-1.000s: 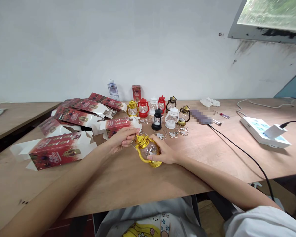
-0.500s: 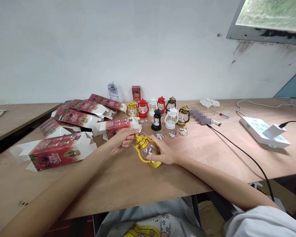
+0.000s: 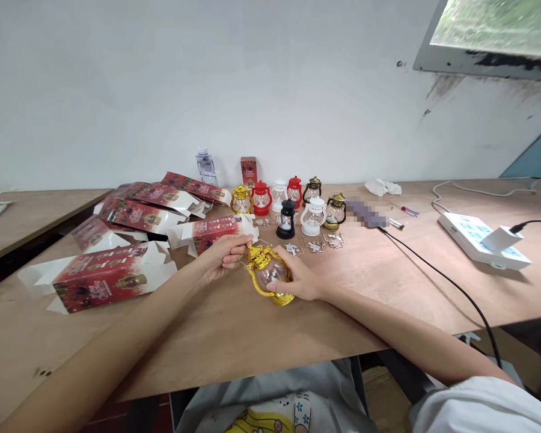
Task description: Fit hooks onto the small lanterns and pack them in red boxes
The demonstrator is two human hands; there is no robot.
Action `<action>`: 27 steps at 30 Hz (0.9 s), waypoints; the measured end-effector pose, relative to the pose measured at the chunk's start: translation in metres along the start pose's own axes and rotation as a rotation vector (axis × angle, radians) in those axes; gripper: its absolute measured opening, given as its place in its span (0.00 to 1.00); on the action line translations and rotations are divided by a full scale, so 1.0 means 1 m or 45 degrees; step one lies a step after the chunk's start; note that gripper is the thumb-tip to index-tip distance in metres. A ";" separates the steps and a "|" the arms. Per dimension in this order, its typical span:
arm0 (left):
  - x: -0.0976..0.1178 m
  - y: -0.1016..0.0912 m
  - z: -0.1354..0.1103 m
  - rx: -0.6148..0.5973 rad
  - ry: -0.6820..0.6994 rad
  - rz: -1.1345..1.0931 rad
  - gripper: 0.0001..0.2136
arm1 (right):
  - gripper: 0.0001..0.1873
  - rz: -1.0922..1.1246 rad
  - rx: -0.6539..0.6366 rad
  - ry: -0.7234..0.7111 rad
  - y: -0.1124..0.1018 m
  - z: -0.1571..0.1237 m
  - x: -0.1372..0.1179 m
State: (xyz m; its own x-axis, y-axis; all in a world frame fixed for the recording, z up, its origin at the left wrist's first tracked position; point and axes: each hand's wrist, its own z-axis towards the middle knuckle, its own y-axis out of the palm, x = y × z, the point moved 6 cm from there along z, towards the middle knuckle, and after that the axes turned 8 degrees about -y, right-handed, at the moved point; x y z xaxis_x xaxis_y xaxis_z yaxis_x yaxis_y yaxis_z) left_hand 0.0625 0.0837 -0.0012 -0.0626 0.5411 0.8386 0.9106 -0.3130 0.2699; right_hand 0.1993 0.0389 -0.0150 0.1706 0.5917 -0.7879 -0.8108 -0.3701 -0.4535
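A gold toy lantern [image 3: 270,273] with a clear globe lies tilted above the table, its top pointing up and left. My right hand [image 3: 301,278] wraps round its globe and base. At the lantern's top, my left hand [image 3: 229,252] pinches a thin wire handle [image 3: 265,243], whose ends run to the sides of the lantern's cap. Behind the lantern stand a black lantern [image 3: 287,220] and a white lantern [image 3: 314,217]. Several bent wire handles and small white pieces [image 3: 314,246] lie in front of them.
Red printed boxes [image 3: 112,276], several with flaps open, cover the left side. More small lanterns [image 3: 261,198], a water bottle [image 3: 206,167] and an upright red box [image 3: 249,171] stand by the wall. A white power strip [image 3: 482,239], screwdrivers [image 3: 409,211] and crumpled tissue [image 3: 382,187] lie right.
Almost nothing differs. Both hands keep hold of the gold lantern and its wire handle, with only a very slight shift.
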 end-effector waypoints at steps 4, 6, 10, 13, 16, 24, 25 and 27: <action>0.001 0.003 -0.001 -0.021 0.011 0.020 0.15 | 0.25 0.007 0.005 0.007 0.000 0.000 0.001; 0.000 0.002 -0.002 0.007 0.002 0.025 0.16 | 0.25 0.017 0.010 0.017 0.000 0.000 0.001; 0.000 0.002 -0.003 0.058 -0.024 0.014 0.17 | 0.25 0.017 0.012 0.017 0.000 -0.001 0.001; 0.000 0.000 -0.002 0.068 -0.027 0.015 0.17 | 0.25 0.004 0.008 0.008 0.000 -0.001 0.000; -0.001 -0.003 0.001 0.070 -0.022 0.018 0.15 | 0.25 -0.005 0.020 0.004 -0.001 -0.001 0.000; -0.001 -0.009 0.005 0.118 0.009 -0.058 0.14 | 0.26 -0.020 0.042 0.019 -0.002 0.000 0.000; -0.001 -0.008 0.005 0.118 0.008 -0.076 0.14 | 0.26 -0.020 0.045 0.023 -0.002 0.000 0.000; -0.003 -0.008 0.005 0.121 0.008 -0.107 0.15 | 0.25 -0.017 0.053 0.025 -0.002 0.000 0.001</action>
State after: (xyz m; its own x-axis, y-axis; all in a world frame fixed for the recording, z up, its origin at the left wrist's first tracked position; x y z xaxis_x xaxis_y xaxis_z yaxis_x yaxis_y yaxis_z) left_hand 0.0575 0.0885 -0.0080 -0.1430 0.5572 0.8180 0.9365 -0.1913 0.2940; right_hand 0.2013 0.0400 -0.0149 0.1926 0.5819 -0.7901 -0.8308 -0.3318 -0.4469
